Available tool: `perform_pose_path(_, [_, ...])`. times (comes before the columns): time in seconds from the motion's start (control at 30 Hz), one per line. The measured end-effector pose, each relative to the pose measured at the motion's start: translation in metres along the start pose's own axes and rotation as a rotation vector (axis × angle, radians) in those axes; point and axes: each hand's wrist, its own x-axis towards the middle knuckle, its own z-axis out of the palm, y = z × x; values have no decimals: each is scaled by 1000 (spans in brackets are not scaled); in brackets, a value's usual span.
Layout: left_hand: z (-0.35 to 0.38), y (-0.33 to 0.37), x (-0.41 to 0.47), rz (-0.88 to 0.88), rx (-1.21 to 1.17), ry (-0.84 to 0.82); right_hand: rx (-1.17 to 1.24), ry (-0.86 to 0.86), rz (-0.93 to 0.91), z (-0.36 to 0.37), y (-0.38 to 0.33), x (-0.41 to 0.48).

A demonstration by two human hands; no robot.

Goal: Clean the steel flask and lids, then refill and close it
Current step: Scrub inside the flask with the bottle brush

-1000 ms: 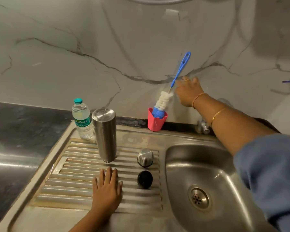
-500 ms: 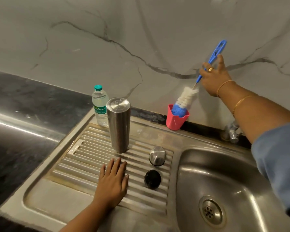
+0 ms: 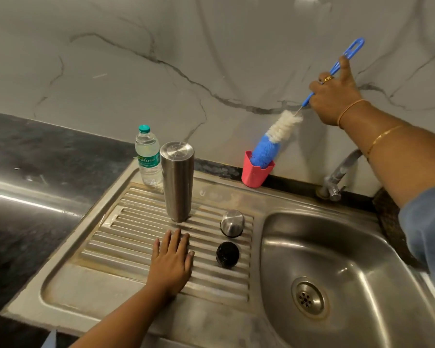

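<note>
**Sink station with flask, lids and brush**

A white marble-veined wall [image 3: 111,71] backs a ribbed stainless-steel drainboard [image 3: 126,249]. On it the tall cylindrical steel flask [image 3: 177,182] stands on end, narrower end down; this is the reference object.

- Just behind and left of the flask, almost touching it, stands a clear plastic water bottle with a teal cap [image 3: 148,156].
- To the flask's right, towards the viewer, sit a domed steel lid [image 3: 232,223] and, nearer still, a round black inner lid [image 3: 227,254]. The two are apart from each other and from the flask.
- Directly in front of the flask, the left hand [image 3: 172,259] lies palm down on the ridges with its fingers straight and close together, holding nothing.
- Right of the flask, against the wall, a pink plastic cup [image 3: 255,175] holds the blue tip of a blue-handled bottle brush with white and blue bristles [image 3: 276,136].
- Further right and higher, the right hand [image 3: 334,96] has its fingers curled round the tilted brush handle, with the thumb lying along it.
- Well right of the flask lie the steel sink basin [image 3: 324,247] and a wall tap [image 3: 337,177].
</note>
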Motion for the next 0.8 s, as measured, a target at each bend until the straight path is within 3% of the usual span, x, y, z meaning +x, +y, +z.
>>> perform_pose_path(0.1, [-9,2,1,-4,-47,-28,12,-4,39,-1,13,-11])
perform_pose_path(0.4, [-55,14,11,-95,-383,419,26,43,116,-15,18,-48])
perform_pose_path(0.6, [-111,30,48,-380,-905,347,183,0,236,-27,13,-74])
perform_pose_path(0.8, [-123,20,78,-390,-1020,193,384,-127,358,-41,-5,-96])
